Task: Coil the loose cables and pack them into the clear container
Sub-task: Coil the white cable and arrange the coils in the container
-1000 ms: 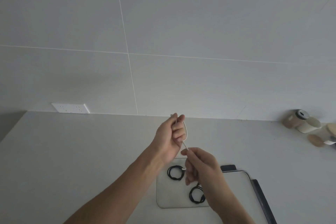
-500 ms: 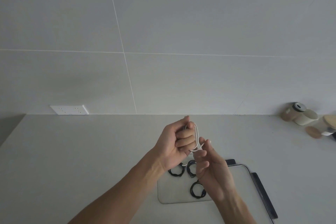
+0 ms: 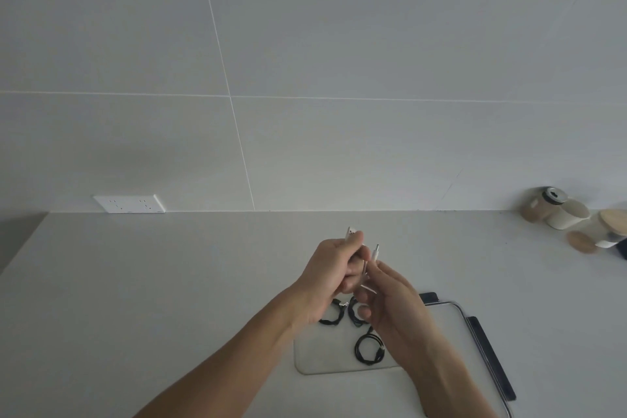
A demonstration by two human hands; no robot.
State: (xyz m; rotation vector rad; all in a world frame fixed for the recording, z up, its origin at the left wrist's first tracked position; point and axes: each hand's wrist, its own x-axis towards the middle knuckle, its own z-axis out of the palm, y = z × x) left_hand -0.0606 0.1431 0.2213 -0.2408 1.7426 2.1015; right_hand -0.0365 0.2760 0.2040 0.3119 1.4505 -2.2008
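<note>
Coiling is nearly finished: the white cable (image 3: 364, 273), gripped in the left hand (image 3: 334, 273) above the clear container (image 3: 325, 355), has been wound up since a moment ago (only its plug end stays free), pinched by the right hand (image 3: 390, 299).

The room was dim and evenly grey, with soft, flat light and no glare on the wall (image 3: 339, 44) or the counter (image 3: 135, 299). A faint shadow darkened the far left corner. Straight lines bowed toward the edges, and the jars (image 3: 556, 210) at right looked smeared.
</note>
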